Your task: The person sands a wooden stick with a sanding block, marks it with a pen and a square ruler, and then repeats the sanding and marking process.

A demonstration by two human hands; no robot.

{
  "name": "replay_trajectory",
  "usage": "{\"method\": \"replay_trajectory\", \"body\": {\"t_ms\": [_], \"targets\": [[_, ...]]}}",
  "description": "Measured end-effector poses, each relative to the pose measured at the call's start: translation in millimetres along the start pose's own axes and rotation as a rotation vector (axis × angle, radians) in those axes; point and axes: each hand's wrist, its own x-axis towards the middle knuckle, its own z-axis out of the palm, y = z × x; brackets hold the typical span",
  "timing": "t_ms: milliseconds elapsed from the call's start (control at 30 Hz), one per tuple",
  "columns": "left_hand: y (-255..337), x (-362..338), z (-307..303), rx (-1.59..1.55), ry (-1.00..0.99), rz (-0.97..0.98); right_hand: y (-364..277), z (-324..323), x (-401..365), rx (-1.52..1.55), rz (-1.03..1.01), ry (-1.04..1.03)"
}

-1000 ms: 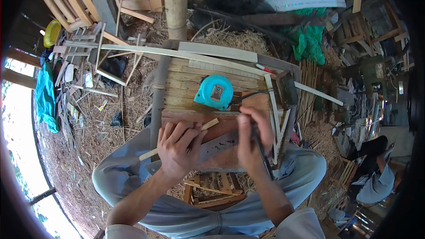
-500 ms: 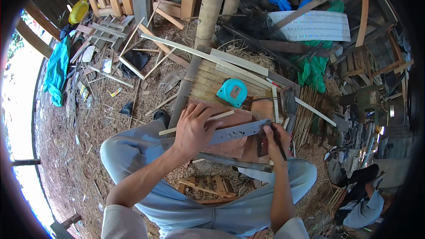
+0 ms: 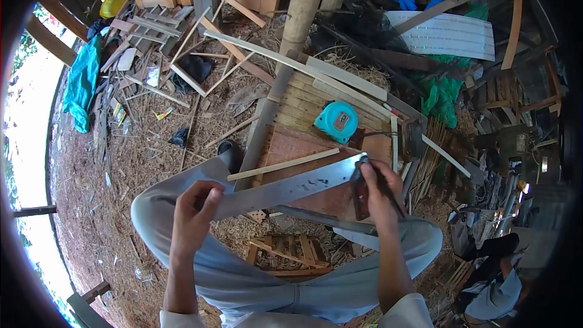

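My left hand (image 3: 193, 220) pinches the left end of a long metal square blade (image 3: 285, 187), lifted off the bench over my left knee. At the blade's other end, my right hand (image 3: 376, 187) grips the dark handle (image 3: 359, 201), with a dark pencil-like stick between its fingers. A thin pale wood strip (image 3: 285, 164) lies loose on the reddish board of the low workbench (image 3: 303, 146), just beyond the blade. A teal tape measure (image 3: 336, 121) rests on the bench's bamboo slats, farther back.
A bamboo post (image 3: 303, 6) rises behind the bench. Wood strips and frames litter the straw floor at left. A small slatted frame (image 3: 285, 256) lies between my legs. Green cloth (image 3: 442, 94) and a white corrugated sheet (image 3: 446, 31) lie at right. Another person sits at bottom right (image 3: 495, 288).
My left hand has left the wood strip and slid back to the blade's left end. The strip now lies free on the board. My right hand stays on the handle.
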Motion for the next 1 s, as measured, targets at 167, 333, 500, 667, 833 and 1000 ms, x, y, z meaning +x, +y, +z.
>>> {"method": "replay_trajectory", "body": {"t_ms": [167,333,500,667,833,1000], "targets": [[-28.2,12.7,-3.6,-0.421,0.126,-0.004,-5.3,14.8,-0.4,-0.003,-0.064,0.056],[-34.7,15.5,5.3,-0.840,0.146,-0.083,-13.7,27.6,6.6,-0.128,-0.139,0.087],[-36.1,14.7,12.4,-0.589,0.189,-0.054,-14.9,29.1,8.3,-0.296,-0.325,0.129],[-10.4,12.3,15.4,-0.388,0.232,-0.185,-16.5,28.2,10.6,-0.234,-0.240,0.115],[-21.3,13.9,14.9,-0.387,0.230,-0.153,-14.0,28.9,14.1,-0.294,-0.311,0.125],[-22.3,17.5,15.7,-0.400,0.225,-0.129,-18.3,29.3,14.7,-0.315,-0.320,0.133]]}}
